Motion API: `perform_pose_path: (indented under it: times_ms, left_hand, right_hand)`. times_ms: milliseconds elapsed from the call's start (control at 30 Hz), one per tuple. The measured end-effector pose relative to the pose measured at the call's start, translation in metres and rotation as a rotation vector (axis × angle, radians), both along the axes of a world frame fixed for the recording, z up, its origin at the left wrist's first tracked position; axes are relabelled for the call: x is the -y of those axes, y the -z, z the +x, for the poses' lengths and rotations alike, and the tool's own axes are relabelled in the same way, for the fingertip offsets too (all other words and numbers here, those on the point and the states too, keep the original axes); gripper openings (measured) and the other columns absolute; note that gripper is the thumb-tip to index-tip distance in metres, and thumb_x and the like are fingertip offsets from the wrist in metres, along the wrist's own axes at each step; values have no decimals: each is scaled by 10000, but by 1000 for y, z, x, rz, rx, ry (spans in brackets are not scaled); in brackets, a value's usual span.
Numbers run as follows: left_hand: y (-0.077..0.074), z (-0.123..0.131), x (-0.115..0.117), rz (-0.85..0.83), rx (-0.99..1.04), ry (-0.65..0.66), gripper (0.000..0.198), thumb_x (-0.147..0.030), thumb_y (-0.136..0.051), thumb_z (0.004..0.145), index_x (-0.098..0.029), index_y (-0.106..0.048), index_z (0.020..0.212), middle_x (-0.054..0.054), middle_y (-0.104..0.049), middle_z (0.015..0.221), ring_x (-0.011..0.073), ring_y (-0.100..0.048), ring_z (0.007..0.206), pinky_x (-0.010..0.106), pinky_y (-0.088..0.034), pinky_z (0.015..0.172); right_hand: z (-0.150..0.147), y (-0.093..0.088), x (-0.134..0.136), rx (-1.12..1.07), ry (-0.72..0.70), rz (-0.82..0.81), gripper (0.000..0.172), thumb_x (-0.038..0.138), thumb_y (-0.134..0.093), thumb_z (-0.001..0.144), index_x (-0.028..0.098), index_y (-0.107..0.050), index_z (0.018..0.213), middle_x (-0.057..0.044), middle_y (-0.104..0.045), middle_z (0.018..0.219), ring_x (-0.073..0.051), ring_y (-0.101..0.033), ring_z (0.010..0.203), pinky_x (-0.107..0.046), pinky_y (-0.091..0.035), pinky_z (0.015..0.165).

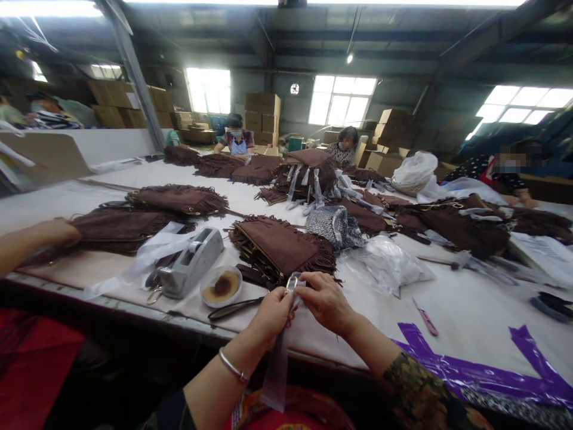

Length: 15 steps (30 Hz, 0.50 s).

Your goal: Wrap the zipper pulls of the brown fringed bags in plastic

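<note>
My left hand (272, 312) pinches a small gold metal buckle (292, 283) at the table's near edge. A clear plastic strip (276, 373) hangs down from under these fingers. My right hand (326, 300) meets the left one, its fingertips pressed on the plastic beside the buckle. From the left hand a dark brown strap (235, 307) runs out onto the table; whether it joins the buckle is hidden by the fingers. Just beyond both hands lies a stack of brown fringed bags (282, 245) with gold zips.
Left of my hands are a bowl (208, 298) with brown residue and a grey tape dispenser (192, 263). A pink cutter (427, 319) and purple tape (465, 364) lie right. Another person's hand (58, 233) touches bags at left. Co-workers sit across the table.
</note>
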<state>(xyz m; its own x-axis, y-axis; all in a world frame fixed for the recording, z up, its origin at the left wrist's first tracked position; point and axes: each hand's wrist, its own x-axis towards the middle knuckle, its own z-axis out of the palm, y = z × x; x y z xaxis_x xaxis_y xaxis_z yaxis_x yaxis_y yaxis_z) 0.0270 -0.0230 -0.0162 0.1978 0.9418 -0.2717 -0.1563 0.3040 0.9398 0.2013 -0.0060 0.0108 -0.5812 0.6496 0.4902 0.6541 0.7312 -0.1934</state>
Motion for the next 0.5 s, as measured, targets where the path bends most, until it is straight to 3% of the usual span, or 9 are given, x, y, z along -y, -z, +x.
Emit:
perform_pose_path:
  times_ms: [133,267,400,500]
  left_hand:
    - [6,-7,3,157,-245,-64,271,-436,-511,871,-201,-508,737,-20,-501,594,107,-409,481,235,-293,487]
    - [9,-16,12,419,-449,-146,244,-398,-552,865,-218,-545,701,43,-567,694,190,-508,676,282,-335,663]
    - [9,-20,17,402,-575,-155,134,-346,-569,853,-225,-592,801,87,-597,776,248,-556,762,309,-325,719]
    - [9,-22,16,413,-662,-136,167,-341,-508,890,-221,-591,811,98,-605,773,252,-568,748,314,-319,704]
  right_hand:
    - [-15,-14,-9,153,-67,21,187,209,-511,928,231,-695,954,-68,-666,958,-204,-524,945,-354,-348,848]
    - [-33,-24,-19,318,-124,-30,136,176,-538,889,195,-672,891,-58,-652,830,-182,-521,814,-326,-330,760]
    - [-48,-33,-24,436,-149,-76,212,122,-582,811,221,-673,976,-49,-650,825,-186,-542,793,-315,-326,705]
    - [-54,-35,-29,482,-177,-74,136,122,-604,781,211,-684,847,-47,-649,807,-185,-542,760,-315,-327,664]
